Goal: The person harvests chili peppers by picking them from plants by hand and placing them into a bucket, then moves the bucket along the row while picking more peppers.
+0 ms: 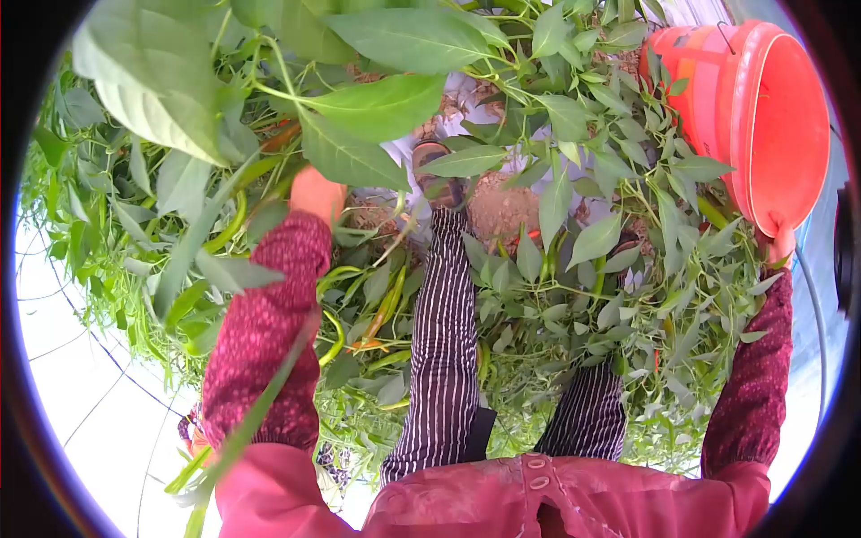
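My left hand (317, 194) reaches in among the leaves of the pepper plants (377, 170), where a broad leaf hides its fingers. Beside it hangs a long green chili pepper (235, 224), and an orange-red chili pepper (283, 136) shows just above. Lower down, a yellow-orange chili pepper (387, 303) and a curved green chili pepper (334, 337) hang between stems. At the far right my right hand (782, 246) is closed on the rim of a red bucket (708, 99). The bucket is tilted with its mouth facing right; its visible inside wall is bare.
Dense foliage surrounds both striped trouser legs (446, 332). A shoe (438, 170) stands on soil (504, 211) with pale sheeting around it. Large leaves (152, 72) hang close to the camera at the upper left. A grey hose or cable (814, 314) runs along the right edge.
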Demonstrator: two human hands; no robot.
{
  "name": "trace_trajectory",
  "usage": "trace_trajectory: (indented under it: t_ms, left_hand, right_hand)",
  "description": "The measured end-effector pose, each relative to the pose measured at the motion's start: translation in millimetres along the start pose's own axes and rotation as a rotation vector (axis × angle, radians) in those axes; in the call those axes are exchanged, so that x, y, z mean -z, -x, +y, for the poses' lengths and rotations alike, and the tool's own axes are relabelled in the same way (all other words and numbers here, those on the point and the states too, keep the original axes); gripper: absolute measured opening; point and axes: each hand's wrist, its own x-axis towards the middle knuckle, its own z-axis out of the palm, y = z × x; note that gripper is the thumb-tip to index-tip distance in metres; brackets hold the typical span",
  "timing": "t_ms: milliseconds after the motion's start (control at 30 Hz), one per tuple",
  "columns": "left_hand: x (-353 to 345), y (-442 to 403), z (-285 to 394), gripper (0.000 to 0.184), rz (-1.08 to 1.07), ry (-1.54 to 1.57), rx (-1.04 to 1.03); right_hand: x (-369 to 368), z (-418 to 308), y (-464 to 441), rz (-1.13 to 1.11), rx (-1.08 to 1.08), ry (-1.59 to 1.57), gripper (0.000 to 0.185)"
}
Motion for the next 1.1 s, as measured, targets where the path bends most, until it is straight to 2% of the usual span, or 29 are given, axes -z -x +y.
trace_trajectory:
  t_ms: [33, 100, 133, 233, 267, 300, 367, 400, 467, 500, 567, 600, 633, 700, 733, 800, 967, 1033, 1100]
  left_hand:
    - [-18, -19, -3, 0.025, -0.001, 0.003, -0.003]
    - [-48, -48, -15, 0.026, 0.832, 0.834, 0.132]
    - [-54, -52, -19, 0.026, 0.833, 0.832, 0.128]
    - [-63, -53, -26, 0.026, 0.741, 0.325, 0.18]
    - [-64, -55, -26, 0.026, 0.746, 0.324, 0.18]
    - [-66, -59, -25, 0.027, 0.732, 0.731, 0.287]
    - [-73, -66, -18, 0.03, 0.631, 1.551, 0.482]
    - [-77, -70, -16, 0.031, 0.54, 1.958, 0.57]
    - [-80, -71, -16, 0.033, 0.247, 2.756, 0.724]
    - [-82, -74, -21, 0.032, 0.162, 2.838, 0.717]
    - [-76, -78, -28, 0.029, 0.144, 2.72, 0.63]
    - [-77, -81, -32, 0.027, 0.182, 2.535, 0.578]
    - [-73, -82, -34, 0.026, 0.233, 2.24, 0.506]
    - [-71, -71, -34, 0.023, 0.27, 1.154, 0.319]
    - [-60, -59, -33, 0.021, 0.237, 0.773, 0.25]
    - [-43, -39, -28, 0.018, 0.16, 0.341, 0.123]
    - [-13, 10, -34, 0.012, 0.092, 0.038, -0.065]
    - [2, 22, -41, 0.011, 0.112, -0.004, -0.098]
    - [16, 28, -52, 0.013, 0.034, -0.272, -0.274]
  right_hand:
    - [0, -1, 1, 0.017, 0.0, 0.0, 0.02]
    - [3, -2, 4, 0.015, -0.008, 0.028, 0.022]
    - [-1, -1, 7, 0.009, 0.025, -0.012, 0.025]
    - [-4, 0, 10, 0.001, 0.058, -0.036, 0.028]
    - [-4, -1, 11, 0.0, 0.058, -0.019, 0.029]
    - [5, 1, 5, 0.0, 0.066, -0.022, 0.029]
    - [32, 8, -14, -0.113, 0.222, 0.158, 0.031]
    - [1, -1, 10, 0.014, 0.055, -0.019, 0.033]
    - [-14, 0, 20, 0.025, 0.053, -0.02, 0.033]
    - [-18, 0, 26, 0.044, 0.049, -0.017, 0.034]
    - [-31, -1, 37, 0.082, 0.118, 0.032, 0.034]
    - [-37, 0, 41, 0.088, 0.114, 0.006, 0.036]
    - [-40, 1, 44, 0.094, 0.111, -0.02, 0.038]
    - [-38, 4, 42, 0.105, 0.122, -0.012, 0.039]
    - [-37, 7, 38, 0.108, 0.117, -0.013, 0.039]
    - [-46, 5, 47, 0.13, 0.143, -0.017, 0.036]
    - [-39, 13, 33, 0.112, 0.145, -0.051, 0.031]
    - [-43, 14, 34, 0.162, 0.144, 0.05, 0.032]
    - [-50, 16, 38, 0.179, 0.165, -0.002, 0.033]
